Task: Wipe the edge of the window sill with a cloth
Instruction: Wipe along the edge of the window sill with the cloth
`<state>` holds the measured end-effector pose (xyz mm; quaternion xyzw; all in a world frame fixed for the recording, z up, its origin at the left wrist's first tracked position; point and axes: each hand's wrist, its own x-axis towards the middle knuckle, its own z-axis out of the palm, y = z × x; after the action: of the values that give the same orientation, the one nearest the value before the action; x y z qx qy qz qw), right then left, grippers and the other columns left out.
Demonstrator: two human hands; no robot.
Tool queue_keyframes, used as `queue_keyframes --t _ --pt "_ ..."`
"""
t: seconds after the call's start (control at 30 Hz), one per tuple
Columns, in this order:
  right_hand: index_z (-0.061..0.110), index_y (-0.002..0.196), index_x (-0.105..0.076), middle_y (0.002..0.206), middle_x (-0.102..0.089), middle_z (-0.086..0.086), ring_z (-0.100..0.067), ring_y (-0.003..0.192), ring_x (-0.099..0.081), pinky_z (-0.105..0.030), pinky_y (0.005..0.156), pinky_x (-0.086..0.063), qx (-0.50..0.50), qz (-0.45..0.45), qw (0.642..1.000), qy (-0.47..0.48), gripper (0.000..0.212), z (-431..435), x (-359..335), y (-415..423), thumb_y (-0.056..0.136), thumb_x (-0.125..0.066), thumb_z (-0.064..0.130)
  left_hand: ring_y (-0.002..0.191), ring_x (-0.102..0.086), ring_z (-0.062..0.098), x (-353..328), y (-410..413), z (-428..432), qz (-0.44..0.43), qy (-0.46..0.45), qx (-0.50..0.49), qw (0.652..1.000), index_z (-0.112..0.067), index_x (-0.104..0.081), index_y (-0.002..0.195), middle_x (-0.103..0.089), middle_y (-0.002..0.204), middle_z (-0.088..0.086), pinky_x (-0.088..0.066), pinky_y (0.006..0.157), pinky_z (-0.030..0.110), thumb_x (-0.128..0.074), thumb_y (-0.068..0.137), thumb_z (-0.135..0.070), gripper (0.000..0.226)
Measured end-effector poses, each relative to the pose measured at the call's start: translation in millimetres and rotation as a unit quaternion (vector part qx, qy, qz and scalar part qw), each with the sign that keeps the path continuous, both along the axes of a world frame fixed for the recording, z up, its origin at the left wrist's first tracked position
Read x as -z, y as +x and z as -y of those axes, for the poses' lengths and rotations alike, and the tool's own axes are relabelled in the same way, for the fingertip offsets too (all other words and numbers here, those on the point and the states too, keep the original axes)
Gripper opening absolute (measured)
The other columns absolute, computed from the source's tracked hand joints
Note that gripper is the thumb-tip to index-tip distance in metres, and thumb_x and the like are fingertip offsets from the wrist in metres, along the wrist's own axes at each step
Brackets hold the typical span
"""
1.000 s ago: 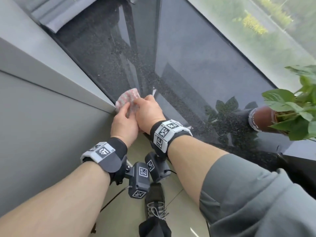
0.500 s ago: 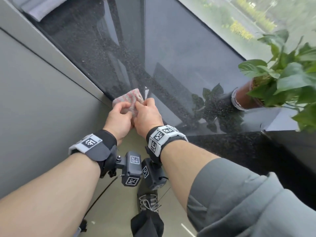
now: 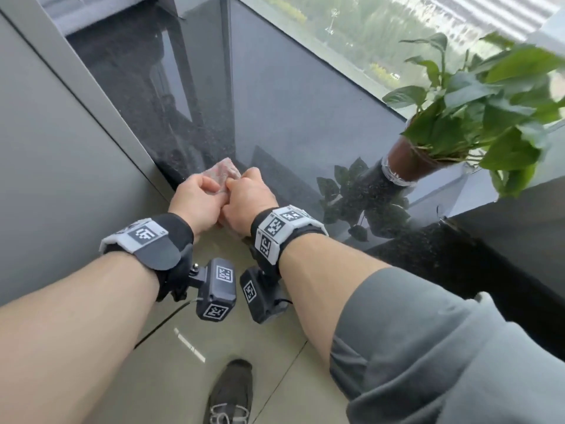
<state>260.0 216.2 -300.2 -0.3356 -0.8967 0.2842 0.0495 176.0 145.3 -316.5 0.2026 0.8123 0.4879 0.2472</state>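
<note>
Item: cloth [image 3: 224, 172], pinkish, bunched on the near edge of the dark window sill [image 3: 305, 123]. Left hand [image 3: 197, 198] and right hand [image 3: 249, 198], fingers curled and pinching it, now 2 fists, thumbs tucked in; likely re-gripping before another stroke. Potted plant [image 3: 458, 117] far right.

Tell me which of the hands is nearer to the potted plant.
Right. The right hand grips the cloth on the side toward the potted plant; the left hand is beyond it.

Black wristbands [image 3: 171, 240] with white coded tags, grey rolled sleeve [image 3: 428, 347], dark shoe [image 3: 230, 393].
</note>
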Motion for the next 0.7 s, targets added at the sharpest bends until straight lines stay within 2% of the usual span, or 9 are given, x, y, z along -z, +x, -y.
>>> queue_keyframes --t 0.07,0.13,0.27,0.33,0.4,0.5,0.57,0.63,0.7 --pt "0.012 0.117 -0.057 0.122 -0.038 -0.009 -0.027 0.109 -0.048 -0.04 0.094 -0.045 0.009 -0.001 1.0 0.007 0.036 -10 -11 1 0.084 -0.059 0.027 0.079 -0.066 0.036 -14 3 -8 -0.003 0.003 0.015 1.0 -0.026 -0.052 0.082 -0.068 0.093 0.016 -0.055 0.075 0.056 -0.076 0.059 -0.047 0.039" --pt "0.012 0.118 -0.056 0.123 -0.042 -0.01 -0.025 0.113 -0.044 -0.04 0.095 -0.044 0.009 -0.002 1.0 0.014 0.036 -19 -20 10 0.085 -0.057 0.026 0.074 -0.063 0.033 -26 13 -15 -0.008 0.015 0.028 0.999 -0.029 -0.051 0.082 -0.067 0.095 0.016 -0.055 0.075 0.056 -0.076 0.057 -0.047 0.04" --pt "0.012 0.118 -0.054 0.126 -0.047 -0.014 -0.029 0.111 -0.05 -0.038 0.089 -0.047 0.032 -0.041 0.998 0.026 0.04 -27 -25 32 0.081 -0.062 0.026 0.07 -0.059 0.029 -34 33 -27 -0.012 0.034 0.023 0.999 -0.032 -0.049 0.085 -0.064 0.107 0.021 -0.056 0.062 0.045 -0.079 0.064 -0.04 0.038" --pt "0.011 0.116 -0.055 0.124 -0.049 -0.015 -0.03 0.106 -0.054 -0.038 0.086 -0.05 0.053 -0.061 0.997 0.022 0.042 -30 -22 51 0.078 -0.066 0.025 0.076 -0.061 0.03 -33 50 -35 -0.003 0.029 0.032 0.999 -0.031 -0.048 0.086 -0.065 0.107 0.02 -0.056 0.071 0.051 -0.079 0.067 -0.037 0.037" --pt "0.01 0.111 -0.057 0.119 -0.051 -0.014 -0.027 0.098 -0.059 -0.036 0.079 -0.053 0.074 -0.057 0.996 -0.001 0.04 -37 -18 71 0.075 -0.068 0.023 0.081 -0.064 0.033 -30 71 -44 0.015 0.026 0.045 0.999 -0.029 -0.048 0.086 -0.066 0.104 0.019 -0.055 0.078 0.053 -0.079 0.069 -0.033 0.035" --pt "0.014 0.09 -0.064 0.107 -0.048 -0.009 -0.02 0.083 -0.059 -0.026 0.065 -0.049 0.066 0.028 0.997 -0.007 0.024 -46 -16 97 0.067 -0.066 0.023 0.086 -0.067 0.036 -24 99 -52 0.027 0.024 0.046 0.998 -0.028 -0.047 0.084 -0.066 0.1 0.015 -0.057 0.075 0.051 -0.079 0.071 -0.029 0.035" --pt "0.015 0.085 -0.065 0.106 -0.052 -0.01 -0.019 0.079 -0.059 -0.025 0.067 -0.051 0.066 0.048 0.996 -0.018 0.019 -47 -12 111 0.068 -0.065 0.024 0.081 -0.068 0.034 -19 113 -53 0.024 0.012 0.047 0.999 -0.028 -0.047 0.085 -0.066 0.1 0.016 -0.058 0.071 0.047 -0.079 0.071 -0.029 0.034" --pt "0.012 0.09 -0.068 0.108 -0.057 -0.007 -0.021 0.075 -0.064 -0.03 0.074 -0.056 0.077 0.037 0.995 -0.045 0.023 -44 -7 122 0.068 -0.066 0.021 0.076 -0.067 0.033 -12 121 -51 0.027 0.003 0.052 0.998 -0.026 -0.048 0.089 -0.066 0.1 0.017 -0.059 0.069 0.046 -0.079 0.071 -0.03 0.036" --pt "0.012 0.087 -0.068 0.107 -0.06 -0.004 -0.023 0.073 -0.068 -0.035 0.074 -0.058 0.084 0.037 0.993 -0.067 0.023 -41 -5 135 0.065 -0.067 0.015 0.074 -0.066 0.033 -6 132 -52 0.037 -0.003 0.061 0.997 -0.024 -0.048 0.092 -0.065 0.101 0.019 -0.058 0.07 0.05 -0.078 0.072 -0.03 0.037"
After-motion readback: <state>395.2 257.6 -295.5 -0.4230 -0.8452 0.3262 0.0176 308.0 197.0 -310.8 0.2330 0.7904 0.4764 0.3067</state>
